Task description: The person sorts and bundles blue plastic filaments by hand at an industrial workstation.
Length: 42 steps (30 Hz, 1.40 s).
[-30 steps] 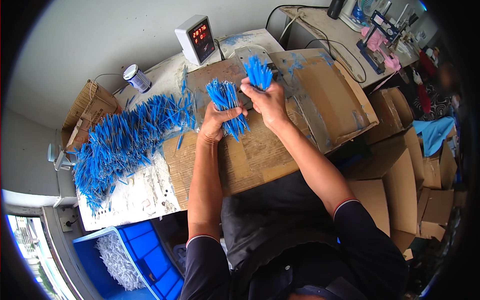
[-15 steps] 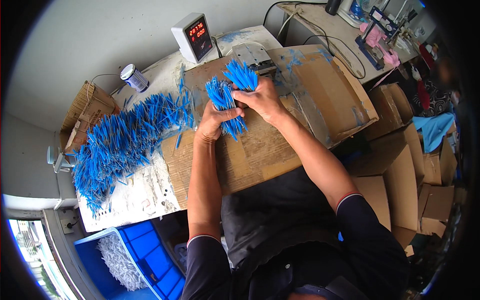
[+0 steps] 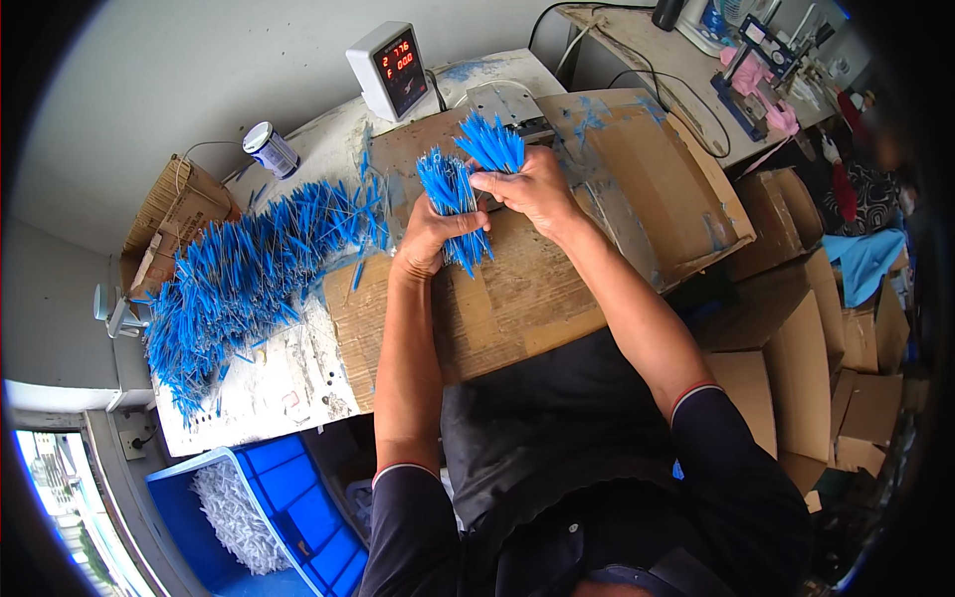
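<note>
A blue bin (image 3: 312, 509) holds white pieces (image 3: 235, 519) — left hand (image 3: 428, 237) and right hand (image 3: 537, 192) each wrap fingers around blue sticks (image 3: 445, 184).

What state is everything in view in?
Left hand, closed on left bundle
Left bundle, gripped
Right hand, closed on right bundle
Right bundle, gripped, tips fanned out
Blue pile, loosely heaped
Display box, on, red digits lit
Blue bin, open, white pieces inside
Large carton at right, open

The wide head view looks down on both hands (image 3: 538, 193).
</note>
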Each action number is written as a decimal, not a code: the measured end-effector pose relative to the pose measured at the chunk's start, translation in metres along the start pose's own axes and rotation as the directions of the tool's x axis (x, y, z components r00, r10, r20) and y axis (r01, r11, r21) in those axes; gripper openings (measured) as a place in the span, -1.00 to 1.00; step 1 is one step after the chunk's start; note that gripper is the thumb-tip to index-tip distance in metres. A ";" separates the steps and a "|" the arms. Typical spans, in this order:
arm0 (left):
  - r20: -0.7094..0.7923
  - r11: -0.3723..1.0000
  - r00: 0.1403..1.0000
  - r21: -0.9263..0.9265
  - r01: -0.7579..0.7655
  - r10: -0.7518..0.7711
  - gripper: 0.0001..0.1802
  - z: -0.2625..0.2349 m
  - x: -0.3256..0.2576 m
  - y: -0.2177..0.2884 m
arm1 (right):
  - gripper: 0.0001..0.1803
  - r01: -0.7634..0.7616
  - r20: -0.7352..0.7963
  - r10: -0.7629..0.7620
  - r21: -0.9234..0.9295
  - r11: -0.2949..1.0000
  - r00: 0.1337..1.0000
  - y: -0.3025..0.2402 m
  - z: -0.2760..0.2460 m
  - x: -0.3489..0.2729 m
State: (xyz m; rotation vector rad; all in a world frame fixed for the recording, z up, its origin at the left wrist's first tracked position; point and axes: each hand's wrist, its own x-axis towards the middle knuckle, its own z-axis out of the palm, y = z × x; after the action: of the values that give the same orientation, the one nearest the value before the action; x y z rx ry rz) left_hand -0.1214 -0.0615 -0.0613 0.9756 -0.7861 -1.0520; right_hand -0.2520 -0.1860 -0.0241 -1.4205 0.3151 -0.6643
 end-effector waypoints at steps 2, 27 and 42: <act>0.014 1.000 1.000 0.026 0.009 -0.009 -0.56 -0.004 0.003 -0.003 | -0.76 0.049 0.019 -0.048 -0.070 0.996 0.999 0.002 -0.001 0.004; -0.032 0.998 0.998 -0.024 0.051 -0.052 -0.55 -0.009 0.001 -0.004 | -0.82 -0.129 0.016 0.128 0.119 0.984 0.992 -0.005 -0.010 0.000; 0.031 0.995 0.996 -0.052 0.087 -0.085 -0.29 -0.007 -0.001 -0.001 | -0.86 0.082 -0.345 0.006 0.243 0.967 0.939 -0.009 -0.015 0.012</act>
State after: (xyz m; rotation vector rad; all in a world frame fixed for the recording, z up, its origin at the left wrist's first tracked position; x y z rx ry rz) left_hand -0.1161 -0.0592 -0.0651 0.9578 -0.7418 -1.1584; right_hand -0.2531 -0.2049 -0.0153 -1.0647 0.4594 -0.9533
